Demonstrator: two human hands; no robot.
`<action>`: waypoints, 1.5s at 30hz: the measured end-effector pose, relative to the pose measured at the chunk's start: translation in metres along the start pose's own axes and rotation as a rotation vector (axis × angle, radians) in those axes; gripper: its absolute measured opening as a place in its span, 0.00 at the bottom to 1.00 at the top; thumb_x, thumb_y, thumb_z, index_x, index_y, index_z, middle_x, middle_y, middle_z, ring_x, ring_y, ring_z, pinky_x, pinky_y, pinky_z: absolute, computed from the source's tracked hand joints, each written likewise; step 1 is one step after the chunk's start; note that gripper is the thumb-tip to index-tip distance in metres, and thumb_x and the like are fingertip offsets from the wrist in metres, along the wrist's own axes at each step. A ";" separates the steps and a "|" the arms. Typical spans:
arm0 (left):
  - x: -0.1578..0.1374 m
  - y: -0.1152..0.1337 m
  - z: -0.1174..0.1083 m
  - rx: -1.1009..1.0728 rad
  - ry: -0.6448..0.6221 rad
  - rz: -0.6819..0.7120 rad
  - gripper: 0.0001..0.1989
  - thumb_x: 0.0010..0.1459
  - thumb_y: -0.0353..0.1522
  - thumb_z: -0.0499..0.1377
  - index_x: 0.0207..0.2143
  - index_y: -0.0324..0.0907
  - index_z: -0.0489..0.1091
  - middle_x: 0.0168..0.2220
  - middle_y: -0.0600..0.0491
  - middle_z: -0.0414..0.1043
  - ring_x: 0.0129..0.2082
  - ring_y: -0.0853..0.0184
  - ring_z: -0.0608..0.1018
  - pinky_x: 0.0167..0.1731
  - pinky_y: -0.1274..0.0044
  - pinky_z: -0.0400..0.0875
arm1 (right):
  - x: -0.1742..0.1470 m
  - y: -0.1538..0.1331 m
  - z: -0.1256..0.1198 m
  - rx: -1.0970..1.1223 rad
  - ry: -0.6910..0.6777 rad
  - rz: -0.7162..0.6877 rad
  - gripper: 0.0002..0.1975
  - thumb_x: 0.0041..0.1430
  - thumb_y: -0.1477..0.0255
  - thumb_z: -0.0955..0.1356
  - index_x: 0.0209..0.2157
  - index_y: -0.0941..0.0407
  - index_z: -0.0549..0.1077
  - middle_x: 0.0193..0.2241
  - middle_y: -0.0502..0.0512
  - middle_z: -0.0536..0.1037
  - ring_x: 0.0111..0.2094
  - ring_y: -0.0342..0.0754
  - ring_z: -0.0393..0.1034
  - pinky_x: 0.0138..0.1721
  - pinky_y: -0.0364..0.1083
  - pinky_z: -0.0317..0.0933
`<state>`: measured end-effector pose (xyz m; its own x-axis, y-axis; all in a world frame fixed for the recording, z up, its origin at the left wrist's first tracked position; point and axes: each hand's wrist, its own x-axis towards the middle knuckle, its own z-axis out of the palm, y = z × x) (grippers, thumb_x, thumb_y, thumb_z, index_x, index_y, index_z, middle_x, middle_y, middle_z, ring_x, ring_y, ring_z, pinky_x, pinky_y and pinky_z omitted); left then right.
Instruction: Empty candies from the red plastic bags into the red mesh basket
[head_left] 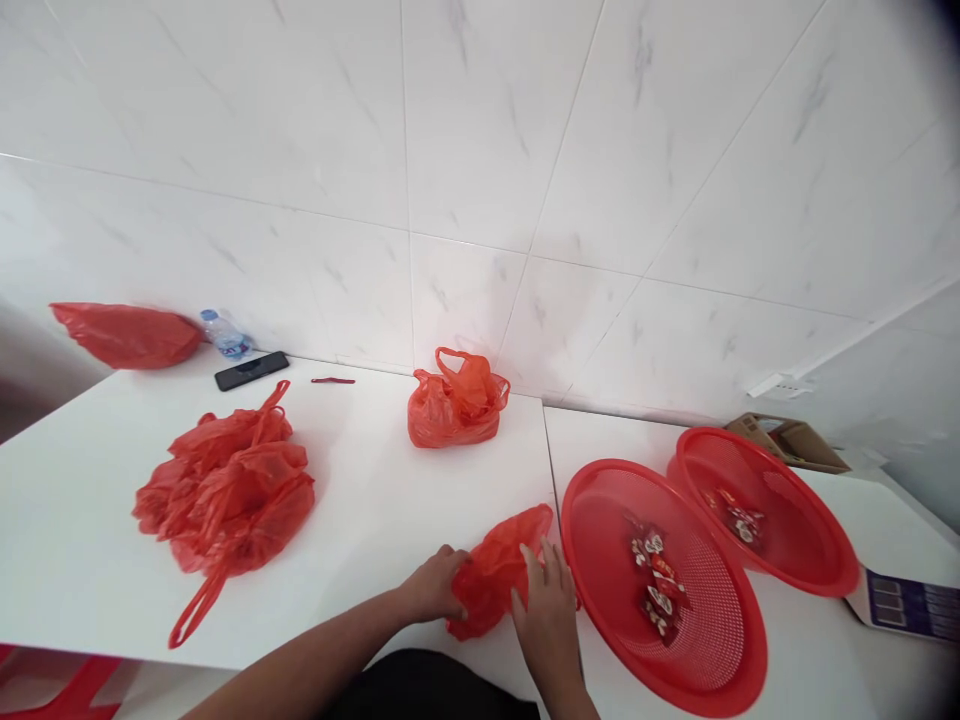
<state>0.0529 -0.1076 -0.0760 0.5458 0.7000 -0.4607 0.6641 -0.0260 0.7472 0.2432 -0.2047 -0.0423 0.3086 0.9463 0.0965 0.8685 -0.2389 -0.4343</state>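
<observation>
A thin red plastic bag [495, 570] lies on the white table in front of me, between my two hands. At its left side, my left hand [435, 588] has its fingers and thumb curled on the plastic. My right hand [551, 600] lies against the bag's right side with its fingers stretched and apart. What the bag contains, if anything, cannot be made out. Close by on the right, a large red plastic basket [600, 590] holds several small red and white wrapped packets [660, 580].
A second red basket [810, 540] with packets stands behind, near a cardboard box [810, 445]. A tied red bag [454, 410] sits by the wall. Several red bags [232, 490] are heaped left, near a phone [251, 371], a water bottle [225, 337] and another red bag [127, 335].
</observation>
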 end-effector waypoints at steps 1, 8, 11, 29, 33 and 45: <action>0.000 -0.001 0.003 0.029 -0.003 0.006 0.27 0.32 0.28 0.67 0.41 0.45 0.74 0.43 0.50 0.73 0.41 0.55 0.75 0.40 0.70 0.68 | -0.003 0.002 0.000 -0.006 -0.064 0.044 0.25 0.50 0.76 0.64 0.52 0.57 0.70 0.55 0.68 0.69 0.58 0.64 0.60 0.56 0.60 0.54; 0.011 -0.014 -0.023 0.036 0.266 -0.028 0.08 0.46 0.22 0.52 0.25 0.43 0.65 0.29 0.55 0.71 0.33 0.65 0.73 0.35 0.75 0.63 | -0.034 -0.022 -0.015 0.681 -0.360 0.217 0.05 0.56 0.70 0.62 0.27 0.54 0.65 0.24 0.48 0.69 0.28 0.45 0.63 0.32 0.43 0.58; 0.016 -0.017 -0.048 -0.042 0.408 -0.048 0.08 0.50 0.23 0.50 0.26 0.44 0.62 0.28 0.55 0.69 0.30 0.67 0.72 0.32 0.76 0.63 | -0.032 -0.042 -0.036 0.879 -0.344 0.163 0.07 0.58 0.67 0.63 0.29 0.54 0.66 0.25 0.47 0.67 0.28 0.44 0.60 0.32 0.42 0.55; -0.061 0.062 -0.044 -0.105 0.305 0.637 0.31 0.42 0.41 0.69 0.50 0.44 0.66 0.47 0.44 0.72 0.46 0.55 0.73 0.47 0.64 0.68 | 0.001 -0.091 -0.049 1.425 -0.162 0.463 0.16 0.57 0.55 0.67 0.31 0.54 0.66 0.16 0.40 0.55 0.18 0.38 0.46 0.21 0.40 0.45; -0.066 0.082 -0.037 -0.091 0.144 0.567 0.04 0.52 0.31 0.62 0.33 0.44 0.73 0.36 0.50 0.76 0.40 0.60 0.74 0.44 0.70 0.67 | 0.007 -0.095 -0.054 1.359 -0.198 0.385 0.14 0.57 0.58 0.67 0.35 0.55 0.70 0.17 0.42 0.59 0.20 0.39 0.52 0.23 0.40 0.51; -0.071 0.098 -0.064 -1.053 0.017 0.295 0.06 0.47 0.32 0.61 0.24 0.42 0.65 0.34 0.51 0.74 0.32 0.66 0.73 0.36 0.73 0.65 | 0.014 -0.068 -0.036 0.575 -0.155 0.075 0.20 0.65 0.61 0.54 0.38 0.55 0.71 0.37 0.59 0.77 0.38 0.50 0.71 0.41 0.47 0.63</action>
<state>0.0468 -0.1139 0.0605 0.5992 0.7764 -0.1953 -0.2660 0.4232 0.8661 0.2024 -0.1835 0.0212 0.2629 0.9626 -0.0660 0.4841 -0.1908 -0.8540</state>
